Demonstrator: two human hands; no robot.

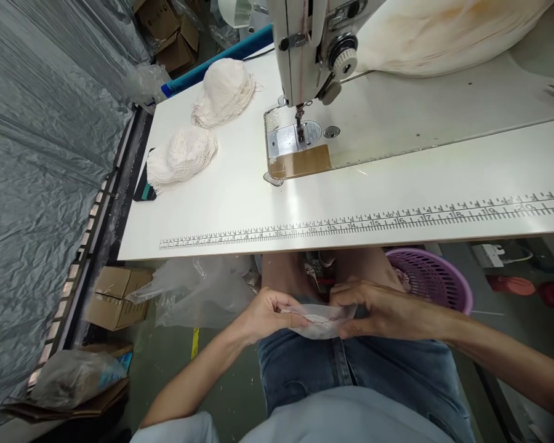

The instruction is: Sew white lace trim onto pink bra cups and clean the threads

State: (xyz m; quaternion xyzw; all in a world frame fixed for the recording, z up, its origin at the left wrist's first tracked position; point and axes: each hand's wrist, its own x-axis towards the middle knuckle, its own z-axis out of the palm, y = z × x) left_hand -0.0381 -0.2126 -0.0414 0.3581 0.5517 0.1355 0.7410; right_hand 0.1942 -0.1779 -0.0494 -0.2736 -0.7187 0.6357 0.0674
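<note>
Low over my lap, a small translucent plastic bag is stretched between my two hands. Something whitish with a thin reddish line shows at its opening; I cannot make out what it is. My left hand pinches the bag's left end between thumb and fingers. At the other end, my right hand grips it, thumb below and fingers above. Both hands are just in front of the table's edge, below the sewing machine, whose presser foot is down near the needle plate.
Two cream fabric pieces, one cup-shaped and one lacy, lie on the white table at left. A ruler strip runs along its front. Pale cloth lies behind. A purple basket and cardboard boxes stand below.
</note>
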